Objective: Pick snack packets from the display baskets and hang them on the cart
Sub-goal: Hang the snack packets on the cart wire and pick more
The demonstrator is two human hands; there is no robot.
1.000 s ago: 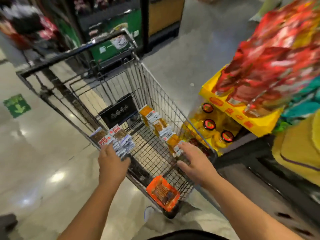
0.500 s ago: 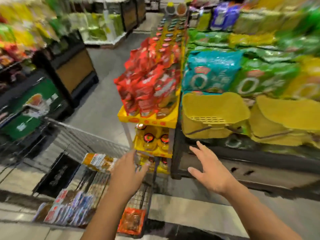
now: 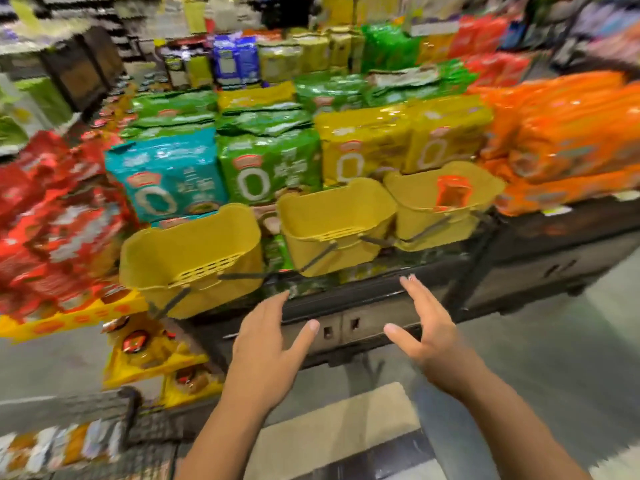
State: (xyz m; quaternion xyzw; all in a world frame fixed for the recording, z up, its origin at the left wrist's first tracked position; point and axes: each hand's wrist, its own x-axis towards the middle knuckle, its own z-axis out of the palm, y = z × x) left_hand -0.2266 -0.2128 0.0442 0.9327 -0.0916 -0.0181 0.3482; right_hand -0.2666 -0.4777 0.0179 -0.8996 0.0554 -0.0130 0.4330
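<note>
Bright, even overhead store light. Glare streaking across orange packs [image 3: 571, 133]. Motion blur everywhere, blocky smear at left edge and top shelves [image 3: 104, 15]. Sharpest at the middle baskets [image 3: 332, 216]. Wide-angle bend toward corners.

3 baskets [image 3: 337, 223] before stacked bags [image 3: 270, 168]

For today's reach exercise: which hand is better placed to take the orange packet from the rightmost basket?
Probably the right hand: open, empty, and nearer the orange packet than the left hand.
</note>
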